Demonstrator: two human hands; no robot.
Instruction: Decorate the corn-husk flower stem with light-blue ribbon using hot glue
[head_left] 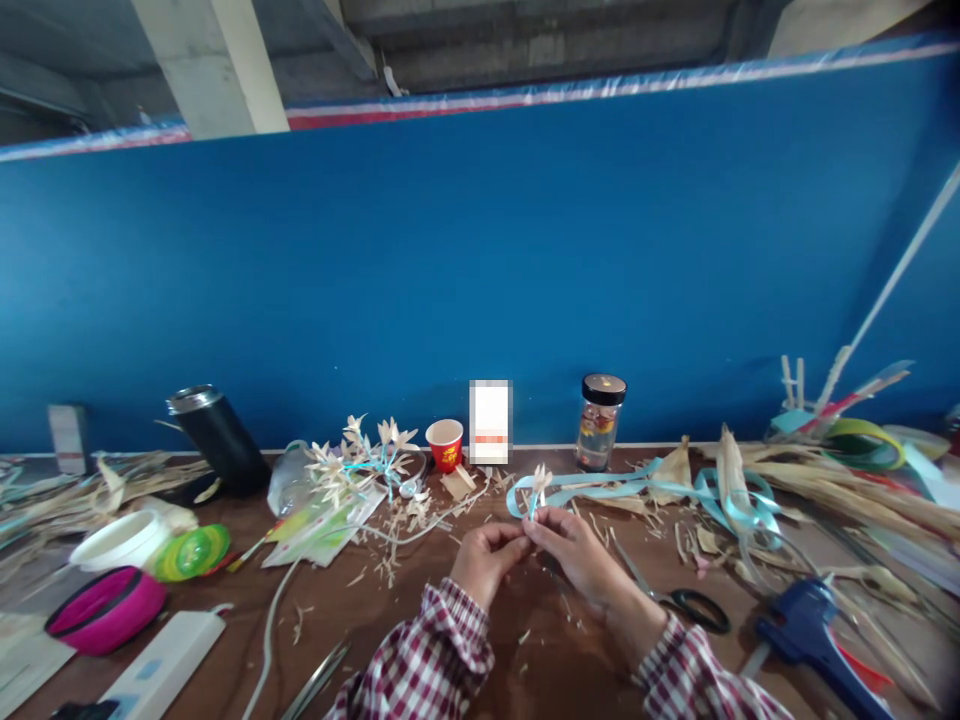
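Note:
A small pale flower (pixel 541 480), seemingly of dried husk, stands upright above my fingertips. Its stem end is pinched in my right hand (pixel 576 552), where a light blue ribbon (pixel 592 490) loops out to the right. My left hand (pixel 486 562) is closed too, its fingertips meeting the right ones at the base of the flower; whether it grips the stem or the ribbon is hidden. Left of the hands lies a bunch of similar husk flowers (pixel 360 465) with light blue stems. Scissors (pixel 697 608) rest near my right wrist.
At the back stand a red paper cup (pixel 446 448), a lidded glass jar (pixel 600 425) and a black flask (pixel 221 440). A blue glue gun (pixel 806 630) lies at right among husks (pixel 795 480). Tweezers (pixel 319 680), a power strip (pixel 165 660) and a pink band (pixel 109 610) are at left.

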